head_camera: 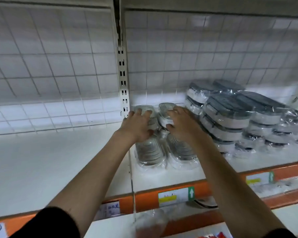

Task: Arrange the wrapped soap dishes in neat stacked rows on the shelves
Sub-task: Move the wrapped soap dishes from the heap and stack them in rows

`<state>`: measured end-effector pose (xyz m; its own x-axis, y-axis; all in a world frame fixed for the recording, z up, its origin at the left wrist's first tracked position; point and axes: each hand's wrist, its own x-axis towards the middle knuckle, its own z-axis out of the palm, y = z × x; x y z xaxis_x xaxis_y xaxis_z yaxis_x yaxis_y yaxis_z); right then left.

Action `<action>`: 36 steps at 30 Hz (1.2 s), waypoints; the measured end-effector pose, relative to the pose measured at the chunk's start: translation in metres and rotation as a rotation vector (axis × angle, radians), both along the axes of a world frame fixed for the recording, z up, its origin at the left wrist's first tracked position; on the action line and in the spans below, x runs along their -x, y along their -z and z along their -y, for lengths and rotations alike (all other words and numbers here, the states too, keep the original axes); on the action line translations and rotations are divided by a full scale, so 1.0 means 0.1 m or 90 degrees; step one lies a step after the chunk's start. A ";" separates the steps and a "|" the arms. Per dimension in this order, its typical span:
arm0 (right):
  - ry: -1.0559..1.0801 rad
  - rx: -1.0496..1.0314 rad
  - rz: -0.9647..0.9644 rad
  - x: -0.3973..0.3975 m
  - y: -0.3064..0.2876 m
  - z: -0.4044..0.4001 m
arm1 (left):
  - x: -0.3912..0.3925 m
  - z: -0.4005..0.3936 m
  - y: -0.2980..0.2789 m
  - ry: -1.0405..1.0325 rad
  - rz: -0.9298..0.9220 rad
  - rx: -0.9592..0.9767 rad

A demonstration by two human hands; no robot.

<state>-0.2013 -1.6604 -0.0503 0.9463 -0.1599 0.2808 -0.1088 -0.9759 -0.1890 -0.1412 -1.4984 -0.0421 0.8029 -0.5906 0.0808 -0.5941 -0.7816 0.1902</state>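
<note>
Head view, step in hand: both hands were at the back of the shelf [162, 176], settling clear wrapped soap dishes into two short stacks beside the slotted upright [122, 79].
Head view, left hand [138, 125]: fingers curled over the top of the left clear stack [145, 111], thumb down its near side, holding it.
Head view, right hand [180, 123]: fingers curled over the right clear stack [166, 110], thumb against its front, gripping the top dish.
Head view, task's things: two more clear wrapped dishes [149, 152] lay flat in front of those stacks, near the shelf's middle; the grey wrapped dishes [230, 112] stood piled several high just to the right, their rows sagging and uneven toward the far right.
Head view, progress: judged early to midway, since only a small clear group was placed and the left bay of the shelf held none.
Head view, next move: likely squaring both back stacks against the grid back panel [59, 66], then lifting the front dishes onto them; slippery film called for a firm, level hold.
Head view, lower edge: the orange price rail [175, 194] carried labels; a blurred wrapped item lay below it.
</note>
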 end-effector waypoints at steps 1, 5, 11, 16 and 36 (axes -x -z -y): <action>-0.002 0.026 -0.017 -0.08 0.00 0.05 | -0.06 0.08 0.01 -0.008 -0.004 -0.011; -0.021 0.089 -0.087 -0.33 -0.02 0.19 | -0.25 0.27 0.07 -0.021 0.003 -0.063; -0.034 0.079 -0.174 -0.54 0.04 0.26 | -0.44 0.37 0.16 -0.055 -0.033 -0.078; -0.002 0.066 -0.191 -0.66 0.14 0.25 | -0.62 0.43 0.28 -0.066 -0.019 -0.072; -0.019 -0.281 0.253 0.15 -0.12 0.04 | 0.07 -0.08 -0.17 -0.051 0.193 0.338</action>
<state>-0.2166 -1.6643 -0.0385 0.7877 -0.3172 0.5281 0.0800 -0.7973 -0.5983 -0.1479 -1.4902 -0.0255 0.7388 -0.3459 0.5784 -0.6256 -0.6711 0.3978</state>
